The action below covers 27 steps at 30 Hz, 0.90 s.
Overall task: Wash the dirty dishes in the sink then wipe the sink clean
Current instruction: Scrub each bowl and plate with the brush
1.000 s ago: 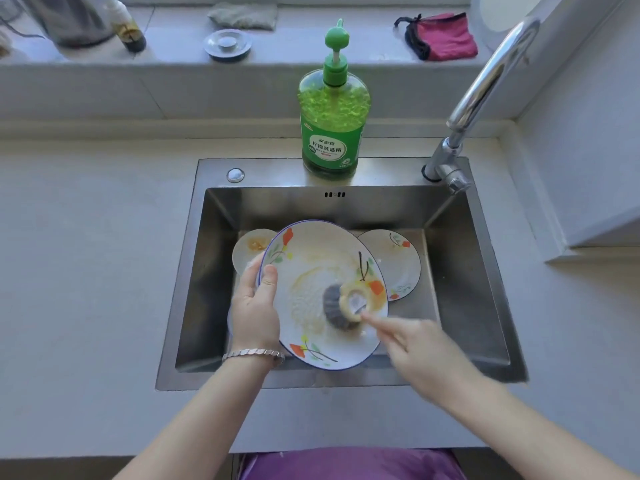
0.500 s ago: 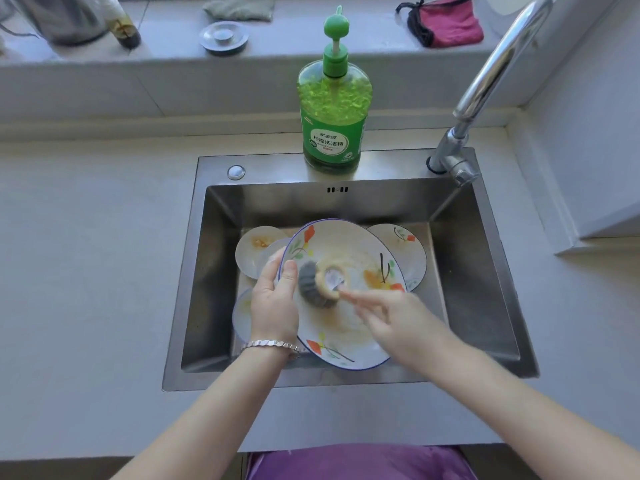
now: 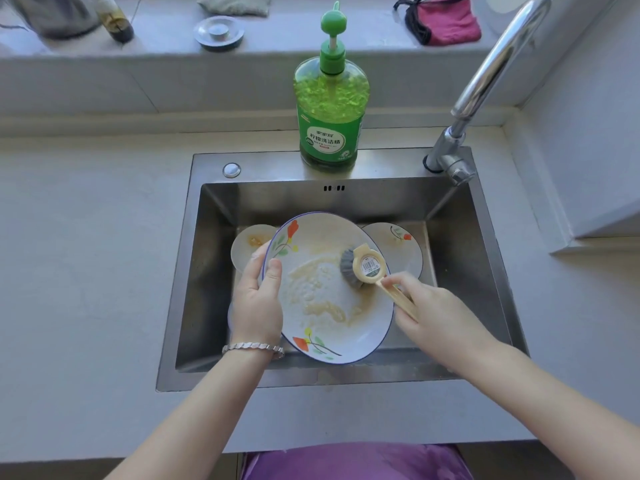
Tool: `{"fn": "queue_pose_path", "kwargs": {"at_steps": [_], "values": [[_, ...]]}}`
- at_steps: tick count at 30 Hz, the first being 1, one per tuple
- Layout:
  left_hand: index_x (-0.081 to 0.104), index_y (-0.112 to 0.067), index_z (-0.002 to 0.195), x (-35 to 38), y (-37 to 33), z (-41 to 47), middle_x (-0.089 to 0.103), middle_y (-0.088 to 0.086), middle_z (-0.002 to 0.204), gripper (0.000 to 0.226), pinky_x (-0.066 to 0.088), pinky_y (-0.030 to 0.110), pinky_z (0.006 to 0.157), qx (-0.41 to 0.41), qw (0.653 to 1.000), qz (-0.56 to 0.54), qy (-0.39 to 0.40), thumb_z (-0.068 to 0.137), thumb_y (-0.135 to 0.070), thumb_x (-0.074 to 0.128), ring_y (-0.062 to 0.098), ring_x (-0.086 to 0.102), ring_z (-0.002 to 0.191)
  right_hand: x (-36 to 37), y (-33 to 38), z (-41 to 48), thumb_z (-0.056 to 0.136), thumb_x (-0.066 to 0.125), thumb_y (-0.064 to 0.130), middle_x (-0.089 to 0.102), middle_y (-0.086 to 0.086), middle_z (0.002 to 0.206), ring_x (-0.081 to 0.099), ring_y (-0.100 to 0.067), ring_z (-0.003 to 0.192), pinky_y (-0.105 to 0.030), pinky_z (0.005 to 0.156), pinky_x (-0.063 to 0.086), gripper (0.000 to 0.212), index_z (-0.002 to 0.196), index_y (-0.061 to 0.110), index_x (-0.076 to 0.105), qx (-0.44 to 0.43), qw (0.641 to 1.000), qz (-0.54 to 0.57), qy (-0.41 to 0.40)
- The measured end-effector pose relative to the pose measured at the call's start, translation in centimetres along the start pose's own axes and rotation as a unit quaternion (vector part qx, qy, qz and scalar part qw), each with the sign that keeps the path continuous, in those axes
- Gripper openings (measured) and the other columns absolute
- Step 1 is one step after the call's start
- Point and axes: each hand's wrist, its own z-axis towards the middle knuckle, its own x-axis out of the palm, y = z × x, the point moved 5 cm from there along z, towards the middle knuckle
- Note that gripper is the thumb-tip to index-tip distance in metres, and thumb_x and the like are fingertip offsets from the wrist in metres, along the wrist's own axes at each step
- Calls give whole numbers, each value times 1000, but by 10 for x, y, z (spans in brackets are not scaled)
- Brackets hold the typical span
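Gripping the left rim of the large flowered plate (image 3: 332,306) with the left hand (image 3: 258,299), thumb on the soiled face, and holding it tilted inside the sink (image 3: 460,271). Pinching the cream handle of the dish brush (image 3: 363,268) with the right hand (image 3: 436,313), pressing its grey scouring head against the plate's upper right, beside yellowish suds. Lying behind on the sink floor, two smaller dirty plates (image 3: 251,242), one at each side.

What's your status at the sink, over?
Left hand grips the floral plate by its rim, tilted over the sink. Right hand holds the scrub brush, head on the plate. Residue on it; two small dirty plates behind, nothing blocking.
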Motion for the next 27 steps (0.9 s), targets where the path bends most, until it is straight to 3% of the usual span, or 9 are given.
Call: {"fn": "queue_pose_path", "kwargs": {"at_steps": [5,9,11,13,18,21,23,25,27], "values": [[52,-32,128,-1,2,-5,62,-12,112,32,52,36,88,21,1000,4,0,98,-25,42,13,60,104,-6,-8,-7,96,42,38,62,11,105,58,-17,95,-29,66,44,36,129,53,40,36,996,-83,-4],[52,-35,123,0,3,-8,59,-19,109,32,53,18,78,27,999,-15,9,98,-18,41,4,59,99,-3,-8,-18,99,32,35,43,8,88,53,-17,83,-25,60,37,40,135,53,30,27,993,-111,-6],[52,-38,117,-1,2,-8,58,-18,112,33,51,9,72,27,999,-39,8,98,-13,40,0,58,98,-2,-8,-27,99,33,30,45,4,88,54,-19,81,-27,64,39,42,138,47,31,16,993,-113,2],[52,-41,112,-2,0,-9,57,-18,113,37,48,6,71,30,998,-55,7,98,-9,40,-4,57,98,0,-8,-39,98,34,28,47,2,87,55,-22,84,-29,68,41,45,136,51,31,-2,993,-112,28],[50,-30,121,6,-3,-16,56,-4,127,36,43,19,95,53,997,-47,29,98,-6,38,9,52,116,17,38,-48,94,43,29,49,1,79,54,-25,79,-32,66,42,43,127,57,41,-102,993,39,55],[54,-32,116,11,-4,-19,62,-13,114,35,47,18,89,37,995,-83,48,98,-6,39,0,59,103,4,20,-10,96,45,20,54,-5,82,52,-25,82,-33,71,40,42,129,46,46,-15,998,57,-21],[55,-34,113,6,-3,-16,62,-14,110,35,50,19,85,24,995,-99,19,98,-7,39,-2,60,97,0,2,-10,96,45,19,64,-8,89,55,-25,86,-32,70,39,40,128,42,50,36,997,56,-36],[55,-33,116,1,-3,-12,59,-5,120,35,47,30,94,30,996,-83,-8,98,-8,40,9,57,108,17,16,-33,95,44,24,61,0,84,56,-23,89,-31,71,39,40,128,48,48,-5,999,54,3],[54,-31,119,1,-3,-10,57,-2,125,35,44,33,99,42,997,-66,-10,97,-7,41,12,55,114,28,46,-46,95,42,28,47,9,71,55,-21,87,-31,69,38,42,127,54,43,-52,996,62,39]]}}
